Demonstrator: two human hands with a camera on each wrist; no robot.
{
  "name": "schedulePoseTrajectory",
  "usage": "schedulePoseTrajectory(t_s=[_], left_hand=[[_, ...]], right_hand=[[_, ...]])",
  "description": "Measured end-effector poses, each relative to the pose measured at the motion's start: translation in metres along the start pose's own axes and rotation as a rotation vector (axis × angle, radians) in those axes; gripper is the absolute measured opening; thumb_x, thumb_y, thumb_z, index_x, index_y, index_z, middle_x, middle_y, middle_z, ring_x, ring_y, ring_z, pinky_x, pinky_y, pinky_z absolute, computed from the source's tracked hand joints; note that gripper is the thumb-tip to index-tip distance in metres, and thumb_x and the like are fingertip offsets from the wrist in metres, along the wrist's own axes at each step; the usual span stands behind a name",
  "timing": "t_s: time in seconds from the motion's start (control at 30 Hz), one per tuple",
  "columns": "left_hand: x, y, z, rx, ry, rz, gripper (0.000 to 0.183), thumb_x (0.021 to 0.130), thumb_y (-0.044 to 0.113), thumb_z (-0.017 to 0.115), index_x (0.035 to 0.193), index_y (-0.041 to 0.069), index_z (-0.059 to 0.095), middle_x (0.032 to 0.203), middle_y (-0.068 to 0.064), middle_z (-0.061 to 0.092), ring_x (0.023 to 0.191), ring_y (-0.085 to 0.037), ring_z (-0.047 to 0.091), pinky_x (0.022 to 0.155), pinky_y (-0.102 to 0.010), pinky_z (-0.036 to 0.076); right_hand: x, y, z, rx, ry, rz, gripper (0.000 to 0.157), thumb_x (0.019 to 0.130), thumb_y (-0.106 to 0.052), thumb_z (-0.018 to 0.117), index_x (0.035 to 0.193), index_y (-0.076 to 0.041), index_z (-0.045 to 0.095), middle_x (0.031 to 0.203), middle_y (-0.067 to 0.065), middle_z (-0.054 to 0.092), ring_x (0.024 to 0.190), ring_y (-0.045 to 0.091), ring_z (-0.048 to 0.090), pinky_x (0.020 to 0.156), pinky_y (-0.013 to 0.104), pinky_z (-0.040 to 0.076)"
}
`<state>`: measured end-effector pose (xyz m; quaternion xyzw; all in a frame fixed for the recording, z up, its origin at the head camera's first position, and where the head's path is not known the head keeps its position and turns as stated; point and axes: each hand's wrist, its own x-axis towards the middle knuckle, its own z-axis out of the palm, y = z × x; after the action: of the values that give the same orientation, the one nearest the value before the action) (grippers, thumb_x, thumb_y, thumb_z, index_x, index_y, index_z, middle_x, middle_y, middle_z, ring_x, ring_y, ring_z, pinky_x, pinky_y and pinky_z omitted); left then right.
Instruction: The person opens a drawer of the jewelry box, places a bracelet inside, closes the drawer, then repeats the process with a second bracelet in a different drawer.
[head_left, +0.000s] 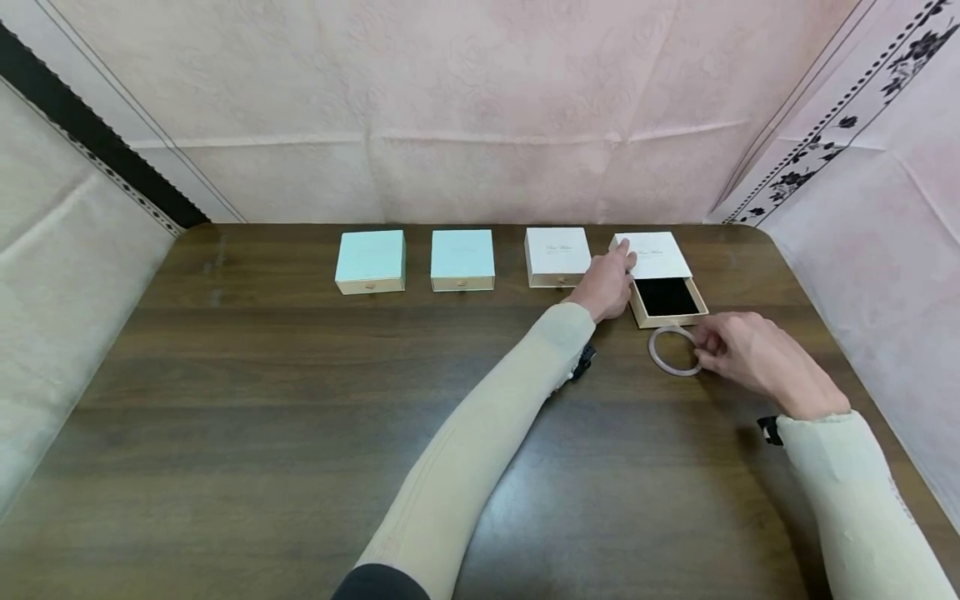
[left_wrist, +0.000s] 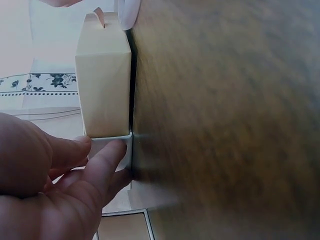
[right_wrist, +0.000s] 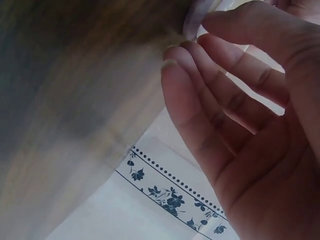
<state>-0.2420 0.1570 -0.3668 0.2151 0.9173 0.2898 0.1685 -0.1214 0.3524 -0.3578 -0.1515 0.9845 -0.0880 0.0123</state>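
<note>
My left hand (head_left: 606, 282) holds the outer sleeve of the rightmost white drawer box (head_left: 651, 253) at its left side. In the left wrist view, its thumb and fingers sit on the sleeve's edges, beside the drawer front. The cream drawer (head_left: 687, 320) is pulled out toward me and shows a black lining (head_left: 666, 297). A pale, translucent bangle (head_left: 663, 364) is pinched between the thumb and fingertips of my right hand (head_left: 761, 354), just in front of the drawer. Only part of the bangle (right_wrist: 194, 21) shows in the right wrist view.
Left of the drawn-out box stand a white box (head_left: 557, 252) and two light-blue boxes (head_left: 371, 257), in a row along the back of the brown wooden table (head_left: 300, 433). Pale patterned cloth (head_left: 450, 108) hangs behind the table and along both sides.
</note>
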Motion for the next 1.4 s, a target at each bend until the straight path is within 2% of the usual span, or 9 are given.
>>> schedulePoseTrajectory(t_s=[0.17,0.37,0.57,0.77,0.97,1.23,1.4], left_hand=[[0.0,-0.001,0.0,0.01,0.015,0.004,0.052,0.109,0.013,0.043,0.16,0.022,0.034,0.172,0.01,0.015,0.153,-0.011,0.03,0.116,-0.017,0.035],[-0.001,0.0,0.002,0.008,0.023,0.02,0.052,0.109,0.011,0.043,0.16,0.02,0.036,0.172,0.009,0.016,0.151,-0.012,0.035,0.111,-0.014,0.04],[-0.002,0.001,0.004,0.035,0.043,0.043,0.05,0.109,0.012,0.042,0.158,0.019,0.04,0.172,0.006,0.019,0.148,-0.014,0.04,0.109,-0.014,0.042],[-0.003,0.002,0.004,0.027,0.061,0.046,0.049,0.109,0.012,0.043,0.158,0.018,0.041,0.172,0.005,0.02,0.149,-0.014,0.039,0.111,-0.015,0.04],[-0.002,0.001,0.002,0.022,0.054,0.039,0.049,0.109,0.011,0.043,0.158,0.019,0.041,0.172,0.006,0.019,0.149,-0.013,0.039,0.109,-0.015,0.041],[0.0,0.001,0.003,0.014,0.04,0.034,0.05,0.109,0.012,0.043,0.159,0.02,0.039,0.172,0.008,0.017,0.15,-0.012,0.036,0.108,-0.014,0.042],[-0.002,0.0,0.003,0.029,0.05,0.049,0.049,0.11,0.012,0.041,0.158,0.019,0.039,0.172,0.006,0.018,0.15,-0.013,0.037,0.109,-0.014,0.041]], right_hand=[[0.002,-0.001,0.002,0.025,-0.026,0.049,0.008,0.086,-0.006,0.071,0.088,-0.013,0.071,0.073,-0.008,0.066,0.069,0.009,0.058,0.064,0.031,0.047],[0.003,-0.001,0.004,0.051,-0.052,0.116,0.005,0.088,-0.008,0.068,0.084,-0.011,0.069,0.069,-0.008,0.065,0.067,0.011,0.057,0.062,0.031,0.044],[0.004,-0.002,0.006,0.07,-0.021,0.136,0.012,0.082,-0.003,0.067,0.075,-0.013,0.066,0.066,-0.005,0.061,0.065,0.014,0.054,0.061,0.031,0.042],[0.006,-0.004,0.008,0.062,-0.002,0.157,0.007,0.08,-0.004,0.069,0.076,-0.01,0.069,0.068,-0.003,0.064,0.067,0.017,0.059,0.061,0.033,0.046],[0.006,-0.005,0.008,0.012,0.019,0.127,0.008,0.079,-0.004,0.07,0.076,-0.011,0.069,0.07,-0.002,0.065,0.068,0.018,0.061,0.063,0.039,0.049],[0.007,-0.005,0.001,0.021,-0.064,0.141,0.007,0.082,-0.005,0.069,0.078,-0.01,0.067,0.073,-0.001,0.065,0.068,0.018,0.058,0.063,0.036,0.047],[0.01,-0.004,-0.003,0.034,-0.095,0.153,0.011,0.082,-0.004,0.065,0.073,-0.012,0.064,0.069,-0.002,0.06,0.064,0.016,0.053,0.06,0.032,0.042]])
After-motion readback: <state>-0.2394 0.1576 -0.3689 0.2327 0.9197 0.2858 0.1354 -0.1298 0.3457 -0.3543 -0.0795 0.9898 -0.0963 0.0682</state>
